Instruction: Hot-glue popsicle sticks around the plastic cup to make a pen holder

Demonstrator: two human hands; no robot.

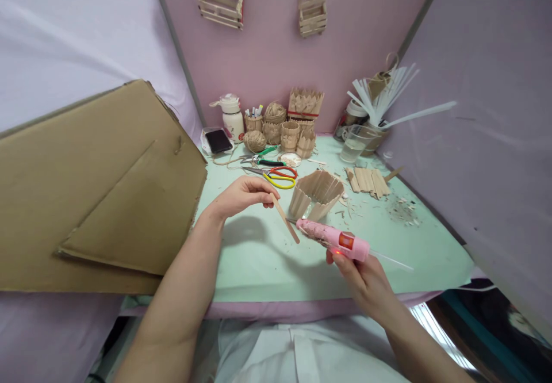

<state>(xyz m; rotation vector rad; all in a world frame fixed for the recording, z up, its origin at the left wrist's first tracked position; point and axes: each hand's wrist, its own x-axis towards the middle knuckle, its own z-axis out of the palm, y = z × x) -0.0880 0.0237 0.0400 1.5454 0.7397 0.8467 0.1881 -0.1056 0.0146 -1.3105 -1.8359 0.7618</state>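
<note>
Between the fingertips of my left hand (254,192) is one end of a flat wooden craft stick (286,222), which slants down to the right over the table. My right hand (364,276) grips a pink hot glue gun (332,236) with a red light glowing on it. The gun's nozzle points left and is close to the stick; whether they touch I cannot tell. A clear glue stick (392,260) pokes out of the gun's back end. Just behind the nozzle stands an open-topped container made of upright craft sticks (317,193).
Scissors with red and yellow handles (278,177) and green-handled pliers (263,159) lie behind my left hand. Craft sticks (368,182) and scraps lie at the right. Twine balls (255,141), a bottle (232,117) and a plastic cup (354,144) stand behind. Cardboard (107,199) leans at the left.
</note>
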